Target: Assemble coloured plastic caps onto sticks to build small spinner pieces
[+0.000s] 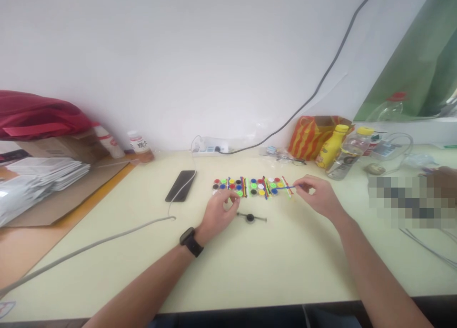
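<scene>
Several coloured discs [253, 181] lie in rows across the table, with bundles of thin coloured sticks [243, 187] between the groups. At the right end of these rows, my right hand [317, 193] pinches a blue stick [285, 187], which lies level above the discs. My left hand [221, 211], with a black watch on its wrist, is curled at the front left of the rows. Its thumb and index fingertips come together beside the discs; what they hold, if anything, is hidden. A black disc [250, 218] with a dark stick across it lies apart, nearer to me.
A phone [180, 185] with a cable lies left of the discs. Behind stand a power strip [210, 147], a striped bag [303, 137], a yellow bottle [332, 147] and a clear bottle [350, 154]. Another person's hand [442, 185] is at the far right.
</scene>
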Demonstrator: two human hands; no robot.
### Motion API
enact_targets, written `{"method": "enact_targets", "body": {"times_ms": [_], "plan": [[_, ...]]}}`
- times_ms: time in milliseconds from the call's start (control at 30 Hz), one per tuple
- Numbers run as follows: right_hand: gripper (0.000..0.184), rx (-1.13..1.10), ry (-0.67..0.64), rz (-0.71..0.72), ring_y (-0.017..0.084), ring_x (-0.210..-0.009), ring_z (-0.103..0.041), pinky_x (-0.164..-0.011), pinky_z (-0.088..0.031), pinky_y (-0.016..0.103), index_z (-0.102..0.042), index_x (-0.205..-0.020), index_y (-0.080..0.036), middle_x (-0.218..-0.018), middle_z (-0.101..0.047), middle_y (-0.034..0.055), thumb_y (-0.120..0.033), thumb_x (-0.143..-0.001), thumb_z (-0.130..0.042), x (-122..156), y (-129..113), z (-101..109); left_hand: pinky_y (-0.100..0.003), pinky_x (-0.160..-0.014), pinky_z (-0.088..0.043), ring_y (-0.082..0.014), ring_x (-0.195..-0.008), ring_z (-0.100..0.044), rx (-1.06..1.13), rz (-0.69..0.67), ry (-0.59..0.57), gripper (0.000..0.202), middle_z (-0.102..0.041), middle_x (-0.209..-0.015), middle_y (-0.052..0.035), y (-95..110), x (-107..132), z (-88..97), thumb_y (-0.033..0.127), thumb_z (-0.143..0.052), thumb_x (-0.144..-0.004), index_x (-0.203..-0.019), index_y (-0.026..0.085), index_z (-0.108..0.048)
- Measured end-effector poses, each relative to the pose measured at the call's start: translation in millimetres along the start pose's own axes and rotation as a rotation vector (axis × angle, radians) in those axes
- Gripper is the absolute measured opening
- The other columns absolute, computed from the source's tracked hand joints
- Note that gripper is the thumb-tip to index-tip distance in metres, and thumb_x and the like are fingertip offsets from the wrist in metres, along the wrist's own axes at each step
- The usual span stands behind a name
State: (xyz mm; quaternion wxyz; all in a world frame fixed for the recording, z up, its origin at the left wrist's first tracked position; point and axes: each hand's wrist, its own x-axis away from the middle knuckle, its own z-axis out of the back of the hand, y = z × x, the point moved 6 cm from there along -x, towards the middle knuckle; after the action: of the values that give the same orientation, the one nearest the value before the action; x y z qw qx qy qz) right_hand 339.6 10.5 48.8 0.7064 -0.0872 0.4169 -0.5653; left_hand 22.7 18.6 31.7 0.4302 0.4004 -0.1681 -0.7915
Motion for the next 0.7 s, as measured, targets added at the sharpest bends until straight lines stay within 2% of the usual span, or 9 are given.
{"method": "enact_targets", "body": {"times_ms": [433, 700], "plan": [[0.015, -0.004, -0.026, 0.008, 0.017, -0.064, -0.061, -0.064, -0.049, 0.03, -0.074, -0.084, -0.021, -0.075, -0.067, 0.0024, -0.022, -0.082, -0.06, 1.4, 1.1, -5.0, -0.033, -0.076, -0.047, -0.0184, -0.078, -0.058, 0.007, -0.002, -0.004, 0.01, -0.069, -0.084, -0.0011, 1.1, -0.4, -0.7, 0.021, -0.059, -0.094, -0.092, 0.023, -0.069], [0.014, 0.046, -0.023, -0.02, 0.016, -0.059, -0.055, -0.059, -0.045, 0.029, -0.071, -0.073, -0.021, -0.071, -0.069, 0.0027, -0.024, -0.08, -0.06, 0.4, 6.1, 4.3, -0.034, -0.076, -0.047, -0.0189, -0.079, -0.058, 0.0, 0.004, -0.01, 0.011, -0.069, -0.084, -0.0015, 0.1, -0.1, -1.0, 0.022, -0.058, -0.094, -0.091, 0.023, -0.069]]}}
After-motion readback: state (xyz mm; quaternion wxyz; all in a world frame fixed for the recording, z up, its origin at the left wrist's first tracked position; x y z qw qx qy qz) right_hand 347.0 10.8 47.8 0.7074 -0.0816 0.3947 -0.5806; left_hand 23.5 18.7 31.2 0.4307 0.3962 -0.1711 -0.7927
